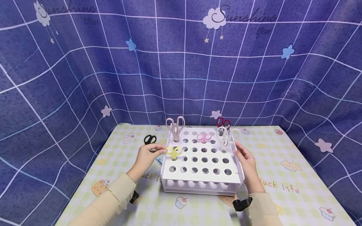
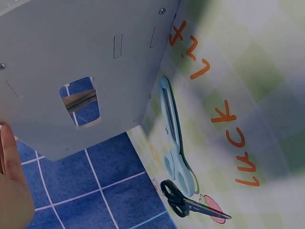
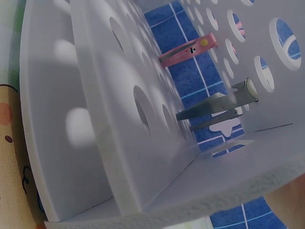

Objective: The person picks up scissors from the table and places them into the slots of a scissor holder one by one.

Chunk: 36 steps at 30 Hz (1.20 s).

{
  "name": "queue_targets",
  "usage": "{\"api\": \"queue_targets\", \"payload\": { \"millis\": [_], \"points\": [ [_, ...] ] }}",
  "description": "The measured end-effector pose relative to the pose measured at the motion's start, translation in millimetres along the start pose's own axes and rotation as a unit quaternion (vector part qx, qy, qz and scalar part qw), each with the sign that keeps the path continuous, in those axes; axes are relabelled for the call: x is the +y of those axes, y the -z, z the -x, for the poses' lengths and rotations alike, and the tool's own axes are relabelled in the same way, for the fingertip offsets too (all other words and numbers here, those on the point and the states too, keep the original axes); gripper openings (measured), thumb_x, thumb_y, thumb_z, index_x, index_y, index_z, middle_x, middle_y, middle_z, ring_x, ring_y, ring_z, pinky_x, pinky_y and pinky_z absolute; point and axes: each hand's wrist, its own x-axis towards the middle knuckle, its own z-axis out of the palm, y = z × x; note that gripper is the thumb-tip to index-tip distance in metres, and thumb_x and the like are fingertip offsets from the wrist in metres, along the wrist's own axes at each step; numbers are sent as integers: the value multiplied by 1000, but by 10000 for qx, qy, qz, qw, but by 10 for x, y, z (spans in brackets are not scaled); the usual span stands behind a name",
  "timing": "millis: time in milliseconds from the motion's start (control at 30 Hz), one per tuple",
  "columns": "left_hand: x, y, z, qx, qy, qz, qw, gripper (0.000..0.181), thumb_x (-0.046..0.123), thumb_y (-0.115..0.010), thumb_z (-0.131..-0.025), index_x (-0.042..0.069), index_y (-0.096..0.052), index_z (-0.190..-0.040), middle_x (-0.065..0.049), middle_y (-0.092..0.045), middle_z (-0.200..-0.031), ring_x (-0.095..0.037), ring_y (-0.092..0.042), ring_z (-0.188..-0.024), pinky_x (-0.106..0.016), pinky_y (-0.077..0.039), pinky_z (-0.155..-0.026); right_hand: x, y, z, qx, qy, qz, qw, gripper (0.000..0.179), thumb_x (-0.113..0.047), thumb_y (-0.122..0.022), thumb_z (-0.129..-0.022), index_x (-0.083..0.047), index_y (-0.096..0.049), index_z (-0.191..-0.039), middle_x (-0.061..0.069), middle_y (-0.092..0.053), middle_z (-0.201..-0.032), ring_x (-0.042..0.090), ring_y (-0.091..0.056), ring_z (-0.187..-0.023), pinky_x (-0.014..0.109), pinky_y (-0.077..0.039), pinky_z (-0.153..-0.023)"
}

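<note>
In the head view, my left hand [image 1: 148, 155] pinches the handle of yellow scissors [image 1: 174, 153], which stand in a hole at the left of the white rack [image 1: 203, 174]. The left wrist view shows only part of that hand [image 2: 14, 186], beside the rack's side wall [image 2: 114, 109]. Against the rack's right side rests my right hand [image 1: 249, 164], its fingers at the edge. Near it, white scissors [image 1: 226, 138] stand in the rack. Further back are pink scissors [image 1: 204, 137], dusty-pink scissors [image 1: 176, 128] and dark red scissors [image 1: 223, 123].
Left of the rack, black scissors [image 2: 190, 202] and light blue scissors [image 2: 176, 143] lie on the patterned tablecloth [image 1: 124, 175]. Beneath the rack's top is a second perforated shelf [image 3: 119, 95]. A blue gridded curtain [image 1: 181, 69] hangs behind the table.
</note>
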Motion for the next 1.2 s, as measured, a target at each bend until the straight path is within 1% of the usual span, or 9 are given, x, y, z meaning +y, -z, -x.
{"api": "queue_targets", "payload": {
  "millis": [133,233,467,667,833,967,1200],
  "points": [
    [0,-6,6,-42,-82,106,9999,15,19,-81,-77,10,-77,-88,-7,-76,-93,-5,-68,-87,-20,-57,-79,-1,2,1,11,-17,12,10000,48,-17,-49,-102,-9,-39,-148,6,-40,-153,12,-38,-138,9,-38,-103],
    [-4,-10,12,-49,-151,99,9998,14,19,-81,-77,11,-77,-88,-6,-76,-94,-8,-69,-87,-20,-58,-79,-1,3,0,15,-25,23,10000,48,-18,-49,-101,-9,-39,-148,6,-40,-153,12,-38,-139,9,-37,-105],
    [7,-21,27,-110,-299,-92,9995,12,20,-80,-79,15,-77,-89,-1,-74,-94,-7,-68,-88,-20,-58,-81,-2,3,1,19,-54,76,10000,48,-19,-49,-102,-10,-39,-148,5,-40,-154,12,-38,-139,10,-36,-107],
    [-8,-26,43,-124,-519,-42,9986,9,20,-79,-80,17,-77,-88,2,-72,-94,-7,-67,-90,-22,-58,-82,-5,6,-1,18,-81,92,9999,49,-20,-49,-102,-11,-38,-149,4,-39,-154,10,-39,-137,10,-36,-106],
    [-29,-32,44,-58,-651,7,9979,10,22,-80,-80,16,-77,-88,0,-71,-96,-13,-65,-95,-24,-57,-85,-4,11,-4,11,-110,78,9999,49,-20,-48,-102,-12,-38,-149,4,-39,-154,9,-39,-136,10,-36,-106],
    [-22,-33,49,-6,-655,-27,9978,10,20,-80,-80,15,-77,-88,0,-71,-97,-16,-64,-98,-23,-57,-86,-3,18,-1,14,-143,112,9998,49,-21,-48,-102,-13,-38,-149,3,-39,-154,8,-39,-136,9,-36,-106],
    [-7,-29,45,-5,-621,-191,9979,8,18,-80,-80,17,-77,-87,3,-71,-96,-11,-64,-97,-21,-57,-85,-7,14,-1,11,-109,108,9999,49,-21,-49,-102,-12,-38,-149,3,-39,-154,8,-39,-135,9,-36,-105]
  ]
}}
